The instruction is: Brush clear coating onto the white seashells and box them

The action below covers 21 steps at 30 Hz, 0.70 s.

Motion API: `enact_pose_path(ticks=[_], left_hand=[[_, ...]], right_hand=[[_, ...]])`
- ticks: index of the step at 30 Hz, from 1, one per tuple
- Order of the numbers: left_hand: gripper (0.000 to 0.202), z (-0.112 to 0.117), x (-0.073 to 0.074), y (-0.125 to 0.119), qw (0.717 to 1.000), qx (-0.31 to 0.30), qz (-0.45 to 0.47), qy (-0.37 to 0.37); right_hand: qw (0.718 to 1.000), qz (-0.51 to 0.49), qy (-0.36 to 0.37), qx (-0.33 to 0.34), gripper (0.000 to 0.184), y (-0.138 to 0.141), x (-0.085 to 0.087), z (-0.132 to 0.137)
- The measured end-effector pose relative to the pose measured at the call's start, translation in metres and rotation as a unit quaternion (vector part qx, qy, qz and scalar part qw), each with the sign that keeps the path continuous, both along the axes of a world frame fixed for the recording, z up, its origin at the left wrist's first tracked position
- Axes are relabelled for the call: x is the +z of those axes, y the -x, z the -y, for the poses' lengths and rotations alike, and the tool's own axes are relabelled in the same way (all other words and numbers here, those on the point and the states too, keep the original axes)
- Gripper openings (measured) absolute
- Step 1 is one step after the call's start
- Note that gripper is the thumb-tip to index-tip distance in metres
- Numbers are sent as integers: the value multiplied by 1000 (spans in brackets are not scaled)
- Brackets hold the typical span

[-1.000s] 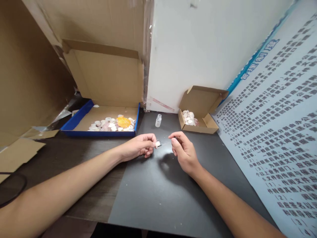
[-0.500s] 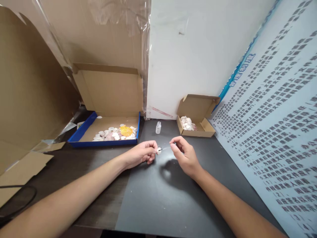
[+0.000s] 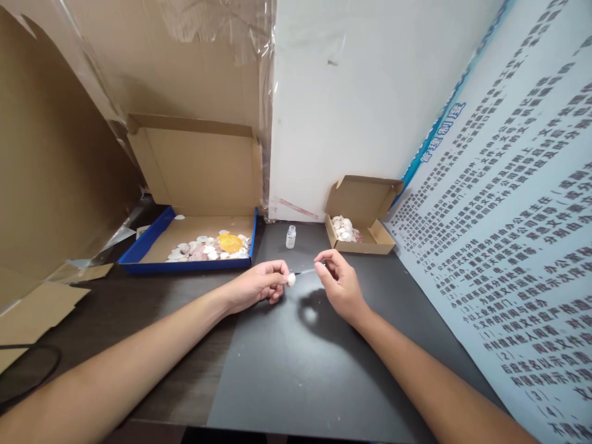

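Between the thumb and fingers of my left hand [image 3: 264,282] is a small white seashell [image 3: 291,279]. My right hand [image 3: 340,285] is closed in a pinch on a thin brush [image 3: 306,271] with a pale, see-through shaft and a dark tip. That tip points left and meets the shell's upper right edge; whether it touches is too small to tell. Behind the hands a small clear glass bottle [image 3: 290,238] stands upright without a cap, holding something whitish low down. The brush's far end is hidden in my right fingers.
At the left lies an open blue-edged cardboard box [image 3: 185,266] with many shells [image 3: 203,250] and an orange piece [image 3: 230,242]. A smaller open box [image 3: 363,248] with white shells [image 3: 345,228] stands back right. Cardboard, a white panel [image 3: 314,111] and a printed poster [image 3: 509,246] enclose the dark table.
The view has shifted slightly, so everything sits a little further left. The brush tip has moved from across the shell's face to its upper right edge. Both hands keep their hold.
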<state>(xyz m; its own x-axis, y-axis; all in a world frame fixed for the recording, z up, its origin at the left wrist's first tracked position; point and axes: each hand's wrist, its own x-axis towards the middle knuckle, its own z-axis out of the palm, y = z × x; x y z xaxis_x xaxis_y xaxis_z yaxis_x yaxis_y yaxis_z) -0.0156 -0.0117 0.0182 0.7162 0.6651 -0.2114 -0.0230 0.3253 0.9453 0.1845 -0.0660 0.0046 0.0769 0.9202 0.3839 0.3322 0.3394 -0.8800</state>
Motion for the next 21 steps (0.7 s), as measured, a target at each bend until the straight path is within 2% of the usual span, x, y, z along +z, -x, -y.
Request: enact_pose_path(ticks=[8, 13, 18, 21], left_hand=[[19, -2, -2, -1, 1000, 1, -7, 5], [20, -2, -2, -2, 1000, 8, 2, 2], [18, -1, -1, -1, 1000, 3, 2, 1], [18, -1, -1, -1, 1000, 6, 8, 0]], right_hand=[[1000, 23, 3, 11, 14, 2, 1, 2], [1000, -22, -12, 14, 18, 2, -1, 2], [1000, 9, -13, 22, 14, 4, -1, 3], [1000, -9, -11, 26, 15, 4, -2, 4]])
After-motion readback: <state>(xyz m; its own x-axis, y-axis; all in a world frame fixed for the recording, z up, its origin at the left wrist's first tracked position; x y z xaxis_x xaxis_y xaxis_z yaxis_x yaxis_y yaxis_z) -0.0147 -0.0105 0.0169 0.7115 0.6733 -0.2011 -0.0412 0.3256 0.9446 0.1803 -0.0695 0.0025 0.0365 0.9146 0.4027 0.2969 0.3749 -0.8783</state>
